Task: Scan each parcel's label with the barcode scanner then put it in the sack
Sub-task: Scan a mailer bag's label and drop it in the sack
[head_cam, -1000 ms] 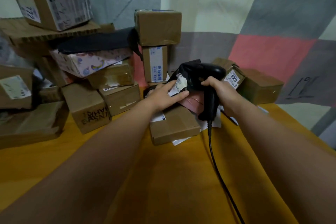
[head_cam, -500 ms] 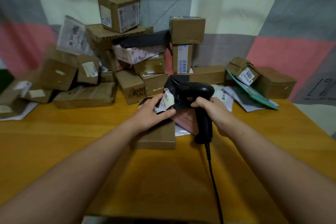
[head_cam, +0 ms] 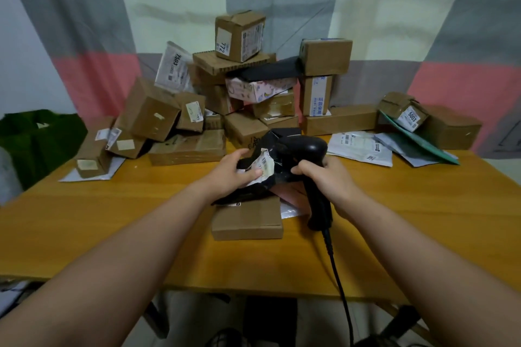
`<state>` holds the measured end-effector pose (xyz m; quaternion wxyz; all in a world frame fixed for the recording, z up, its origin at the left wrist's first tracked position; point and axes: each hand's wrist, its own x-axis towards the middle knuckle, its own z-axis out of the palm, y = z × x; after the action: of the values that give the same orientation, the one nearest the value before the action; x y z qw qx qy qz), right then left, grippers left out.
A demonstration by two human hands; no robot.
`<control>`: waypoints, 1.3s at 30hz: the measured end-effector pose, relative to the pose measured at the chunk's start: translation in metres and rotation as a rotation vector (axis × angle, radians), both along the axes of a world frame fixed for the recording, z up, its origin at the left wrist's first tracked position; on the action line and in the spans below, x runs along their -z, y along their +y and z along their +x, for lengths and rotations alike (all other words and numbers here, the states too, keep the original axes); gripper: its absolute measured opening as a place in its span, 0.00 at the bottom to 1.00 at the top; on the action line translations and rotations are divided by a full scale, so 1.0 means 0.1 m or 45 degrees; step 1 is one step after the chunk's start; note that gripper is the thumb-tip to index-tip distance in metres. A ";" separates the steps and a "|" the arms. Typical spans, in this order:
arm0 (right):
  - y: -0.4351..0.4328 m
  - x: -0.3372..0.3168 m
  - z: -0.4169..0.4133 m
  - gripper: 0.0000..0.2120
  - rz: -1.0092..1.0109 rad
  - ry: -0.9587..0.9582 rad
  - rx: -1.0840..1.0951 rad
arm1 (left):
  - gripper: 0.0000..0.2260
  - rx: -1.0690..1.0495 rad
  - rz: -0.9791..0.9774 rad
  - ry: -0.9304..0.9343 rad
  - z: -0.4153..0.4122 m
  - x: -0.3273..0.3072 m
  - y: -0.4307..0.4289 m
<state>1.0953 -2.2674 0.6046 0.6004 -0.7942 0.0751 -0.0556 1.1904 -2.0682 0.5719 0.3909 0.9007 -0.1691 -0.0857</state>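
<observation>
**Flatten the label before pulling the trigger**

The left hand (head_cam: 235, 175) grips a soft black parcel (head_cam: 277, 136) over the middle of the table (head_cam: 112, 220). Its fingers curl round the crumpled edge, and one lies across the lower part of the white label (head_cam: 265, 165). The right hand (head_cam: 328, 177) is wrapped round the handle of the barcode scanner (head_cam: 308, 148). The scanner's head sits just right of the label and may be touching the bag. The parcel is held just above a flat brown box (head_cam: 246, 220) and a pink mailer (head_cam: 294, 196).

The step in hand looks like the scan itself. The label is creased and curls upward, so a clean read likely needs the left fingers to pull it taut and turn the bars square to the scanner's window. Any finger should slide off the printed bars, though I cannot tell whether one covers them. The scanner seems too close. Drawing it a little to the right would let the beam span the whole code. The cable (head_cam: 338, 276) trails off the near edge and wants some slack.

The green sack (head_cam: 39, 138) sits at the far left, well apart from the parcel, so the carry goes left past the heap of boxes (head_cam: 158, 113). A soft bag sags, so a firm hold matters. Judging by that heap, most of the task is not yet done.
</observation>
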 end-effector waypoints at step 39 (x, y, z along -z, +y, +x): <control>-0.12 0.35 -0.69 0.08 0.412 -0.185 0.356 | 0.13 0.103 0.469 -0.380 -0.22 -0.16 -0.37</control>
<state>1.0261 -2.2799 0.5698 0.7104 -0.6632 0.1489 -0.1825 1.1684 -2.1055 0.5876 0.1869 0.9520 -0.2424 0.0034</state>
